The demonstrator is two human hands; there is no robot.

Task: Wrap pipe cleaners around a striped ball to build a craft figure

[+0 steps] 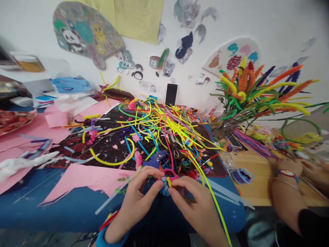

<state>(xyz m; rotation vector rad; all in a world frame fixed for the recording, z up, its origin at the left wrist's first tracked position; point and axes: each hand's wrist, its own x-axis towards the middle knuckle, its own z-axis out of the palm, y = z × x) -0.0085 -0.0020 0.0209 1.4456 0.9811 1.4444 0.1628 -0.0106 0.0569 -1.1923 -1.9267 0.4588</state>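
Between my two hands is a small pipe cleaner piece (166,188), with light blue, yellow and pink fuzzy parts. The fingertips of my left hand (142,192) pinch its blue side. On the other side, my right hand (194,197) closes thumb and forefinger on it near the yellow part. A pink pipe cleaner (170,151) rises as a loop just beyond my fingers. Close behind lie a dark blue object (156,158) and black-handled scissors (177,154), partly covered. One long yellow-green pipe cleaner (214,197) runs past my right hand.
A heap of yellow pipe cleaners (174,120) covers the dark mat. Pink paper (84,180) and glue sticks (221,192) lie near the edge. A phone (171,94) leans on the wall. Right, a vase of pipe cleaner flowers (223,128) stands near a co-worker's arm (285,192).
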